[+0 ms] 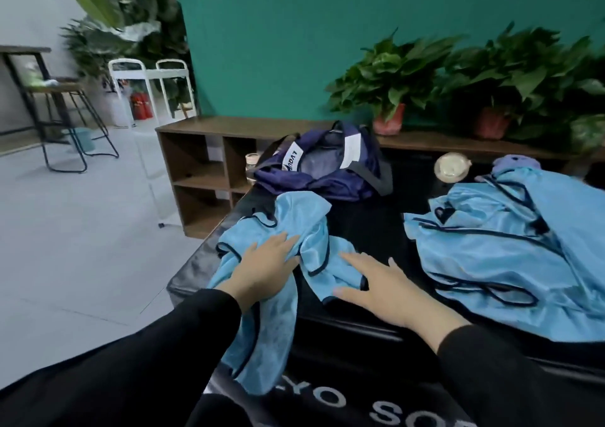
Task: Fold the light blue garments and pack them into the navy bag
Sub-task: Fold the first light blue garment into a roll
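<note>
Two hands in black sleeves reach forward over a black padded table. The left hand (266,268) lies palm down with its fingers straight and slightly spread, pressing flat on a crumpled light blue garment (278,256) with dark navy trim. The right hand (376,284) also lies flat, fingers extended and pointing left, its fingertips resting on the right-hand edge of the same garment; neither hand grips or pinches the cloth. This garment sits at the left front of the black table (370,230), and a long part of it hangs down over the near edge, toward the person. To the right, apart from it on the same table, lies a larger rumpled heap of light blue garments (510,246) with navy edging and loops of dark cord. Behind the first garment, at the far edge of the table, rests the navy bag (322,168), slumped and open at the top, with white labels and a dark strap. To the right of the bag stands a small round clear container (451,167), and a smaller jar (252,161) stands just left of the bag. Beyond the table runs a low brown wooden shelf unit (203,161) against a teal wall, with leafy potted plants (391,76) in reddish pots on top. At the far left are a metal stool (70,122) and a white cart (154,89) on a grey floor.
</note>
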